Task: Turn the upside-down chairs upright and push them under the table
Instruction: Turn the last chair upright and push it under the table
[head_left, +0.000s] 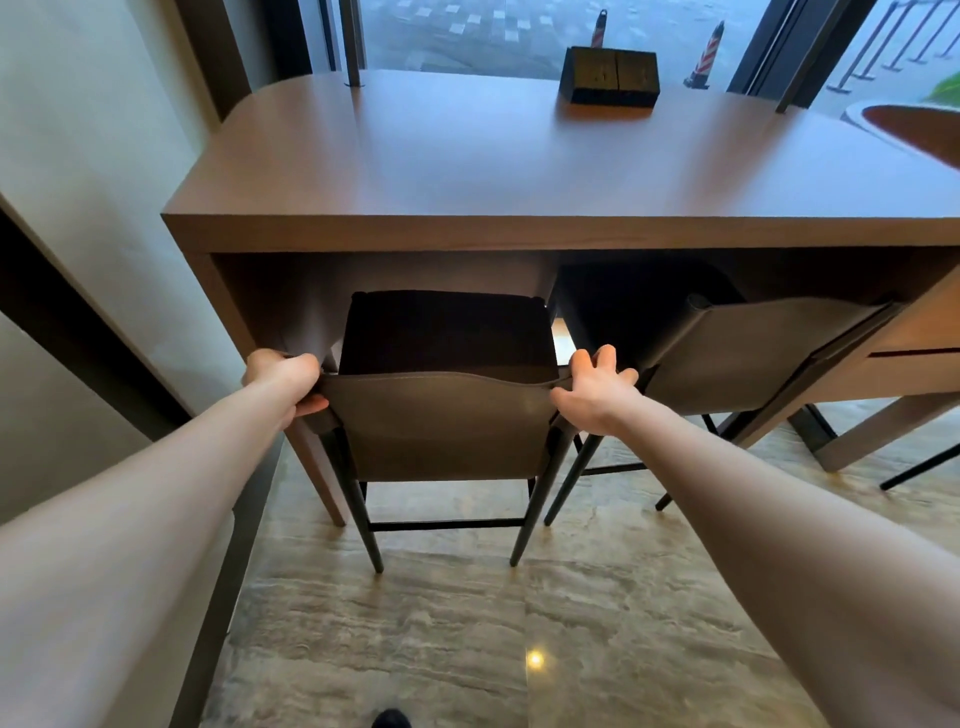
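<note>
Both arms reached forward: the left hand (284, 378) gripped the near chair (441, 415) backrest's left corner, the right hand (597, 387) rested on its right corner, fingers (605, 358) spread. The upright chair stood partly under the wooden surface (467, 166) by the window (467, 31).

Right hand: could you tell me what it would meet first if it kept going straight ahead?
Probably the second chair, whose backrest edge lies just beyond the right hand fingertips; depth is unclear.
</note>
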